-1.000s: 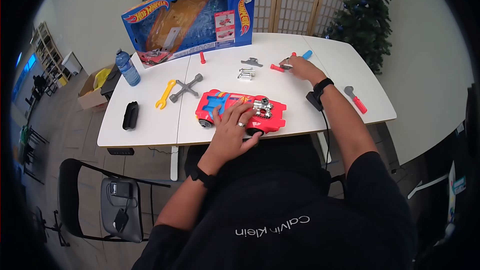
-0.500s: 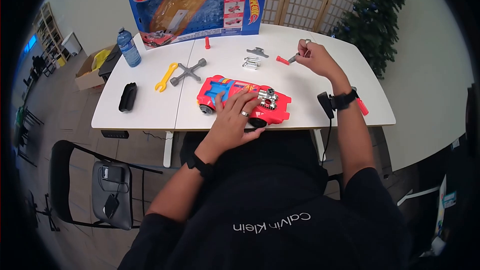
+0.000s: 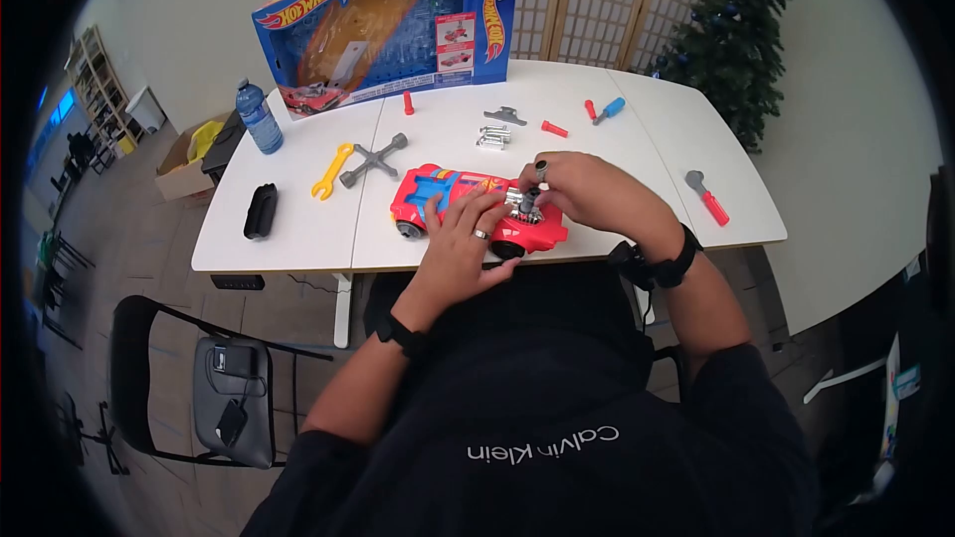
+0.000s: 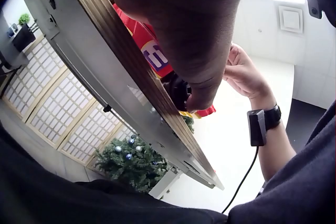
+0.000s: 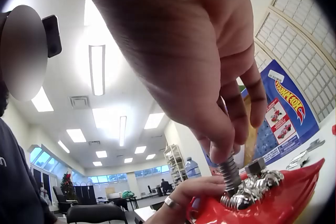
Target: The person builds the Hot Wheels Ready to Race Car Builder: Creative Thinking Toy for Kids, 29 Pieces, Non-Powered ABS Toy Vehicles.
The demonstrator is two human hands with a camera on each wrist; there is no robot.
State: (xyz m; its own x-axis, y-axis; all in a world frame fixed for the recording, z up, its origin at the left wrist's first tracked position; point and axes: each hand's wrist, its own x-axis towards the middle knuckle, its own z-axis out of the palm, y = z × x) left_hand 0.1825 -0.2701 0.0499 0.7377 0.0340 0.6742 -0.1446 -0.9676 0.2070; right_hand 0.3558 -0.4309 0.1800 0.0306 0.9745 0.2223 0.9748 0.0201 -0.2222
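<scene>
A red toy car [image 3: 453, 190] with a blue tray and a silver engine [image 5: 247, 195] sits at the table's near edge. My left hand [image 3: 460, 247] rests on it, fingers across its top and thumb along the near side by the front wheel [image 3: 508, 250]. Over the engine, my right hand [image 3: 587, 191] pinches a grey threaded bolt [image 5: 229, 174], which points down at the silver parts in the right wrist view. Another grey bolt head [image 5: 256, 166] stands on the engine beside it. In the left wrist view, my left hand hides most of the car.
Behind the car lie silver pipes [image 3: 492, 137], a grey part [image 3: 504, 116] and a red bolt [image 3: 555, 128]. A yellow wrench [image 3: 332, 172] and a grey cross wrench [image 3: 374, 160] are left. A blue-handled screwdriver [image 3: 610, 110] and red-handled tool [image 3: 707, 198] are right. A toy box [image 3: 388, 40] stands behind.
My right hand has lifted the grey bolt away from the red pieces at the back right and brought it over the car's engine. My left hand has stayed on the car.
</scene>
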